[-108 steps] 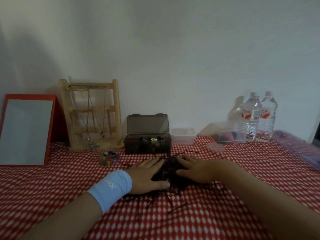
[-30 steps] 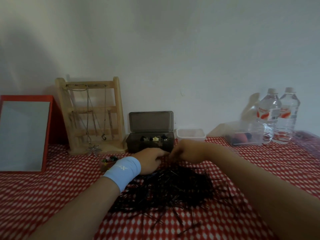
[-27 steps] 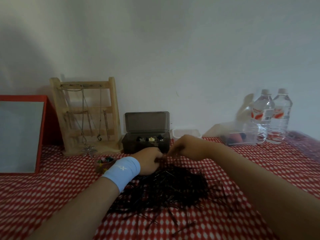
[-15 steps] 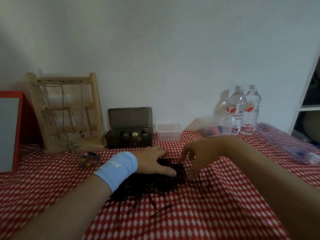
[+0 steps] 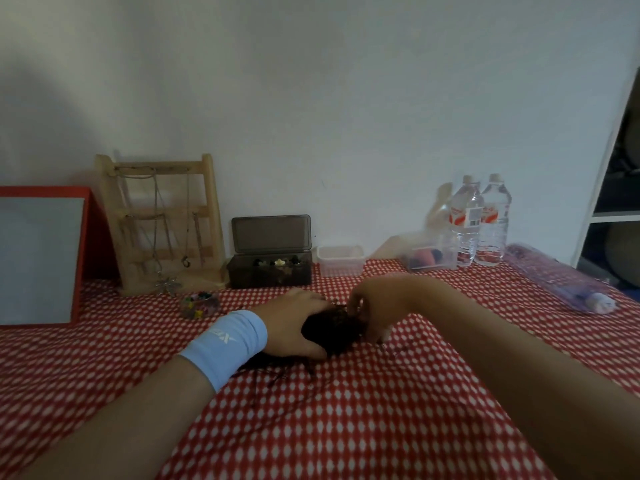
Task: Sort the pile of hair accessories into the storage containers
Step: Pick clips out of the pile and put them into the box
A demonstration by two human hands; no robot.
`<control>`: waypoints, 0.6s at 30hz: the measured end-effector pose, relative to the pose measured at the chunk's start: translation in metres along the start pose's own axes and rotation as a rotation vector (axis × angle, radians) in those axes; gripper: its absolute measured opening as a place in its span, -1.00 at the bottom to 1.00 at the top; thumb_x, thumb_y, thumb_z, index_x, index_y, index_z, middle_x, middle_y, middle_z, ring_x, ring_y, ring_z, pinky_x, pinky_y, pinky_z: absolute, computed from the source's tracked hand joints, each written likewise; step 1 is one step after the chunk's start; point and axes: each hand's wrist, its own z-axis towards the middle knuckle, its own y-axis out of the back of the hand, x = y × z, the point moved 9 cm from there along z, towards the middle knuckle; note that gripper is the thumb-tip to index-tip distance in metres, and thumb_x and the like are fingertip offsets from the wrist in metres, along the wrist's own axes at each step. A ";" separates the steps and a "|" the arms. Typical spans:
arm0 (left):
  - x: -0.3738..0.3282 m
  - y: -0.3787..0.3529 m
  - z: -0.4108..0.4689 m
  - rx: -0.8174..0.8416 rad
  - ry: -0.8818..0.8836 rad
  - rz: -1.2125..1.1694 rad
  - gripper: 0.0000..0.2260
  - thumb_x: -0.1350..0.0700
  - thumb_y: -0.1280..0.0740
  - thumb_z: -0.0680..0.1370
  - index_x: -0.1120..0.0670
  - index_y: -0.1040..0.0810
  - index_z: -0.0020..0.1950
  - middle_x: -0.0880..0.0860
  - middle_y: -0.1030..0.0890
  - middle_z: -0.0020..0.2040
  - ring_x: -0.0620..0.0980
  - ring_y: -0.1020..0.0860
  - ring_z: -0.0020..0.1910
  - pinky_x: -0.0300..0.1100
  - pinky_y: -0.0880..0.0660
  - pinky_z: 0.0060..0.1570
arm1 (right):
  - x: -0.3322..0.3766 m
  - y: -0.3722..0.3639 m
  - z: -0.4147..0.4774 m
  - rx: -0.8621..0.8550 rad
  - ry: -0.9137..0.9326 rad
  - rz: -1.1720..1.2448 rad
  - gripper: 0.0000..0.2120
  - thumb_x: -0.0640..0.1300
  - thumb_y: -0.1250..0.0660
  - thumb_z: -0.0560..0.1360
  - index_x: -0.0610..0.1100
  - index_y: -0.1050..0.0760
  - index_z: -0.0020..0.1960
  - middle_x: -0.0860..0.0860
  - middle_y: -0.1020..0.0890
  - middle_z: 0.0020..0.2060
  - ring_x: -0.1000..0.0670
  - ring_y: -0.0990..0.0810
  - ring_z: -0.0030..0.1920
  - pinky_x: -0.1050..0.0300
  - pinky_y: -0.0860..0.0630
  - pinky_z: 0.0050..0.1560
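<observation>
A dark pile of thin black hairpins (image 5: 330, 329) lies bunched on the red checked tablecloth (image 5: 346, 410). My left hand (image 5: 294, 323), with a light blue wristband, curls round the left side of the pile. My right hand (image 5: 374, 306) arches over the pile's right side with its fingers curled down into the pins. A few stray pins (image 5: 277, 375) lie in front of the pile. Behind stand a dark open box (image 5: 270, 271) with small clips, an empty clear tub (image 5: 341, 260) and a clear tub holding pink items (image 5: 429, 258).
A wooden jewellery rack (image 5: 162, 223) and a red-framed mirror (image 5: 41, 254) stand at the back left. A small clear pot of coloured clips (image 5: 199, 304) sits near the rack. Two water bottles (image 5: 479, 220) and a purple transparent case (image 5: 561, 285) are at the right.
The spread pins have been gathered into a tight bunch between both hands. My right hand came in against the pile, and the view swung back to the left.
</observation>
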 end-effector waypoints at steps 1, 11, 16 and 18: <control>0.004 0.003 -0.003 -0.026 0.014 0.011 -0.41 -0.18 -0.42 0.45 -0.05 -0.37 0.43 -0.02 -0.41 0.33 -0.01 -0.30 0.32 0.01 -0.31 0.36 | 0.004 0.005 0.003 -0.048 0.024 0.044 -0.50 -0.30 -0.53 0.40 -0.06 -0.49 0.27 -0.04 -0.66 0.08 0.08 -0.70 -0.21 0.28 -0.58 -0.23; -0.009 0.011 -0.028 -0.020 0.055 -0.104 -0.75 -0.19 -0.43 0.43 -0.07 -0.57 -0.02 -0.14 -0.53 -0.12 -0.12 -0.53 -0.13 -0.23 -0.51 -0.11 | 0.002 0.024 -0.015 -0.107 0.060 -0.199 -0.70 -0.02 -0.57 0.37 0.11 -0.61 0.07 0.15 -0.66 0.01 0.04 -0.62 0.08 -0.01 -0.52 0.27; -0.017 -0.003 -0.033 0.144 0.040 -0.035 -0.78 -0.20 -0.41 0.44 -0.09 -0.62 -0.05 -0.18 -0.56 -0.15 -0.15 -0.57 -0.14 -0.18 -0.57 -0.06 | -0.011 -0.004 -0.026 0.049 0.008 -0.385 -0.56 0.07 -0.57 0.35 0.14 -0.58 0.20 0.12 -0.64 0.15 0.05 -0.59 0.10 -0.05 -0.50 0.27; -0.013 -0.002 -0.032 0.141 0.052 -0.047 -0.82 -0.11 -0.42 0.47 -0.08 -0.63 0.00 -0.18 -0.57 -0.12 -0.14 -0.57 -0.10 -0.24 -0.54 -0.04 | -0.012 -0.005 -0.026 0.008 0.011 -0.378 -0.59 0.03 -0.59 0.34 0.13 -0.56 0.14 0.09 -0.63 0.14 0.05 -0.57 0.07 0.00 -0.51 0.21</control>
